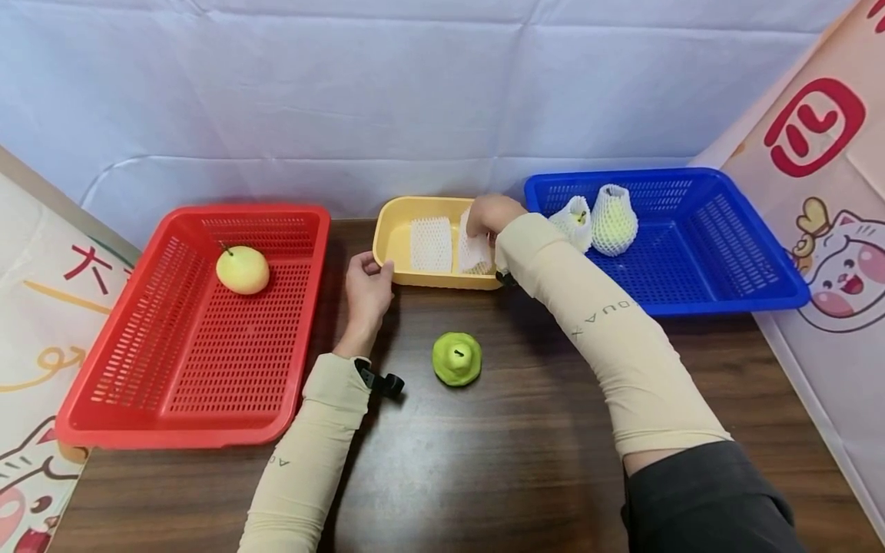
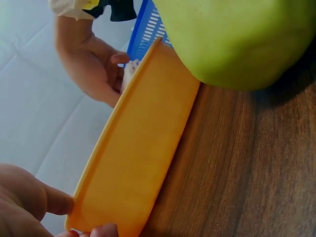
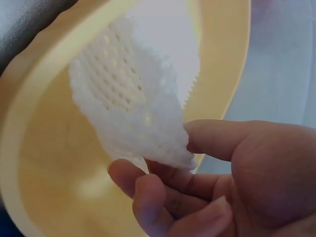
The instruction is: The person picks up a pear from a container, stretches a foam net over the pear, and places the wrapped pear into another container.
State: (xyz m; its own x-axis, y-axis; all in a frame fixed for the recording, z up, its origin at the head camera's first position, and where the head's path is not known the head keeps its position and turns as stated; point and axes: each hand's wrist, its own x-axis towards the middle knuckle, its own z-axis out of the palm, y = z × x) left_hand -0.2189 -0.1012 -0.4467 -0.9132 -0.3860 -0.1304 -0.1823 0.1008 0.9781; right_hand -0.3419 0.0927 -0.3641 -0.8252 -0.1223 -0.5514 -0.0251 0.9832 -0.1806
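My right hand [image 1: 494, 213] reaches into the right end of a yellow plastic container [image 1: 396, 242]. Between thumb and fingers it pinches the end of a white foam net sleeve [image 3: 131, 94], partly lifted inside the container. Another flat foam net [image 1: 431, 244] lies left of it. At the container's left front corner, my left hand [image 1: 369, 290] grips the rim, thumb and fingers either side of the wall [image 2: 131, 143]. On the table in front stands a green pear [image 1: 457, 359], stem up, apart from both hands; it looms large in the left wrist view.
A red basket [image 1: 314, 307] on the left holds one yellow pear [image 1: 243, 270]. To the right stands a blue basket [image 1: 726, 253] with two pears in foam nets [image 1: 614, 221]. A white cloth [image 1: 346, 92] hangs behind the dark wooden table [image 1: 442, 468].
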